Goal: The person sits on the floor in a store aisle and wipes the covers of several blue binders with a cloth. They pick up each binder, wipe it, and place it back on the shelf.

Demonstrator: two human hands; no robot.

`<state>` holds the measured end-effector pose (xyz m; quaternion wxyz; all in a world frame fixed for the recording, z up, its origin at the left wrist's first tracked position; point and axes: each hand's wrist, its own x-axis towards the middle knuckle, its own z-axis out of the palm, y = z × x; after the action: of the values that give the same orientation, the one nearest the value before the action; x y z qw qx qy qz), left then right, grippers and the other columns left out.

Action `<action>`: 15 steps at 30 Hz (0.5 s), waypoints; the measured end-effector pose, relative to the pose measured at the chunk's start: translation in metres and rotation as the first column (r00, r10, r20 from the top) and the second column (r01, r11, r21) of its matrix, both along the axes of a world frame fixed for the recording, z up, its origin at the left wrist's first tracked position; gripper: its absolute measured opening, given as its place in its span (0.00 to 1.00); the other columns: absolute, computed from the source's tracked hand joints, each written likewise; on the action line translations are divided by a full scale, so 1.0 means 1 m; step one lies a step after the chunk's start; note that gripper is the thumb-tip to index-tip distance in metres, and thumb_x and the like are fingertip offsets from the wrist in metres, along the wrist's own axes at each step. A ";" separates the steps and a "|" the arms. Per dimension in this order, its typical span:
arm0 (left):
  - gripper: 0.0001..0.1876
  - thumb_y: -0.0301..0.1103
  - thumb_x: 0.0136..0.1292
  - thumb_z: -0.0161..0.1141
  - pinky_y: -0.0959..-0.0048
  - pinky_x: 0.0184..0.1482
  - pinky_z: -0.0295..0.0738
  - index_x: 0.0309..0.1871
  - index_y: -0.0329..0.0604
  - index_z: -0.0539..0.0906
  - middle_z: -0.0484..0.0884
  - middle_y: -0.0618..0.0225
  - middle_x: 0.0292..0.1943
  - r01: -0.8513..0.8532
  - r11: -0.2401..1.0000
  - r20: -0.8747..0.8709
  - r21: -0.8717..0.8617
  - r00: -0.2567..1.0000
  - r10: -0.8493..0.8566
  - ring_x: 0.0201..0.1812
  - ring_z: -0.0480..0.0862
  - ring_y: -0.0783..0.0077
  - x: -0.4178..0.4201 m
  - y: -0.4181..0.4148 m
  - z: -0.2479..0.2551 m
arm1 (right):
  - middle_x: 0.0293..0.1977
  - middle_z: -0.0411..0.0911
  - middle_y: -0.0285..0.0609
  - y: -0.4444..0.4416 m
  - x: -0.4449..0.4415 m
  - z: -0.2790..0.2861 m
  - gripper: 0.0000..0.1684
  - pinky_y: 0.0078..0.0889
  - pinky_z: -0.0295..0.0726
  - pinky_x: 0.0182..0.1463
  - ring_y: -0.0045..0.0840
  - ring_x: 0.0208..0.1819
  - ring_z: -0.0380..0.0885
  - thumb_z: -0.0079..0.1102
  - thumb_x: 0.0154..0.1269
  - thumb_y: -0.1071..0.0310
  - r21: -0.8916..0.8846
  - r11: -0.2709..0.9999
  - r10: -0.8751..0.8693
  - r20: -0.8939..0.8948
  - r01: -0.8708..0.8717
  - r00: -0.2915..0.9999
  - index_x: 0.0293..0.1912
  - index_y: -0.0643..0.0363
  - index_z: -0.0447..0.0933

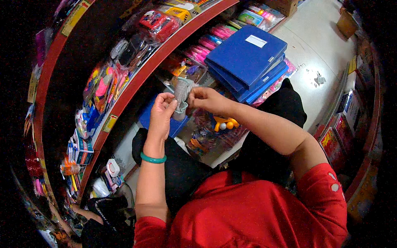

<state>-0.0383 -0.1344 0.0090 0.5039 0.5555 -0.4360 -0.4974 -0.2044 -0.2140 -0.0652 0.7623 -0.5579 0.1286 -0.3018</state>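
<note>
A grey-white knitted cloth piece with a pale green edge (183, 91), perhaps a glove or sock, is held up between my hands. My left hand (163, 113), below a green bangle (153, 158), pinches its lower left side between thumb and fingers. At its right side, the curled fingers of my right hand (206, 99) grip it too. Beneath and behind it lie a blue folder (176, 125) and clear-wrapped goods. Close to my right forearm are orange plastic pieces with small balls (226, 123). A stack of blue file boxes (246, 57) stands beyond my right hand.
Red-edged shelves (136, 80) curve along the left, holding packaged toys, a red wrapped case (159, 24) and small boxes. Pink packets (200, 52) line the lower shelf. Another shelf with books (336, 133) is at right. Another person's arm (88, 214) shows at lower left.
</note>
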 end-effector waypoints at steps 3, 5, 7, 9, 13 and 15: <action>0.11 0.26 0.62 0.57 0.81 0.49 0.65 0.48 0.42 0.73 0.74 0.74 0.40 -0.012 1.000 -0.023 -0.013 1.000 0.012 0.42 0.72 0.81 0.001 0.001 -0.012 | 0.33 0.74 0.33 0.003 -0.001 0.007 0.11 0.23 0.72 0.48 0.17 0.41 0.73 0.60 0.62 0.66 0.112 0.992 -0.050 -0.035 0.054 0.998 0.40 0.60 0.70; 0.10 0.27 0.63 0.56 0.80 0.47 0.66 0.48 0.42 0.72 0.74 0.73 0.40 -0.015 1.000 -0.076 -0.014 0.997 0.013 0.41 0.72 0.82 0.001 0.002 -0.021 | 0.36 0.75 0.33 0.004 0.002 0.000 0.14 0.22 0.71 0.47 0.17 0.41 0.72 0.61 0.61 0.66 0.022 0.999 -0.039 -0.139 0.042 0.990 0.43 0.61 0.71; 0.10 0.28 0.65 0.55 0.79 0.46 0.67 0.48 0.42 0.72 0.75 0.73 0.41 0.004 1.000 -0.095 -0.024 0.995 -0.007 0.41 0.72 0.82 0.000 0.001 -0.029 | 0.37 0.75 0.33 0.001 0.003 -0.011 0.16 0.21 0.71 0.46 0.16 0.40 0.72 0.62 0.60 0.65 -0.146 0.989 -0.029 -0.299 -0.016 0.954 0.46 0.61 0.71; 0.11 0.30 0.66 0.54 0.78 0.47 0.68 0.50 0.42 0.72 0.75 0.73 0.42 0.031 0.999 -0.072 -0.044 0.997 -0.034 0.42 0.73 0.81 0.002 0.003 -0.035 | 0.34 0.76 0.34 0.006 0.003 -0.011 0.15 0.22 0.71 0.39 0.17 0.36 0.71 0.61 0.56 0.65 -0.062 0.995 -0.085 -0.184 0.075 0.979 0.42 0.61 0.75; 0.15 0.38 0.69 0.51 0.71 0.55 0.69 0.53 0.41 0.72 0.75 0.68 0.50 -0.118 0.985 -0.264 0.128 0.953 0.148 0.51 0.74 0.72 0.020 0.007 -0.046 | 0.38 0.77 0.34 0.012 -0.004 0.025 0.17 0.22 0.73 0.45 0.17 0.39 0.73 0.52 0.59 0.70 0.174 0.984 -0.033 -0.088 0.048 0.996 0.49 0.61 0.73; 0.19 0.43 0.70 0.49 0.68 0.56 0.69 0.56 0.39 0.71 0.75 0.66 0.53 -0.062 0.972 -0.318 0.225 0.939 0.134 0.54 0.74 0.69 0.027 0.011 -0.053 | 0.40 0.77 0.34 0.014 -0.003 0.028 0.19 0.23 0.72 0.48 0.18 0.41 0.73 0.49 0.59 0.71 0.233 0.972 0.020 -0.048 -0.008 0.999 0.52 0.61 0.71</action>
<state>-0.0117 -0.1233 -0.0442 0.5324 0.5355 -0.2615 -0.6012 -0.2071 -0.2002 -0.0374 0.8211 -0.4730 0.1780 -0.2653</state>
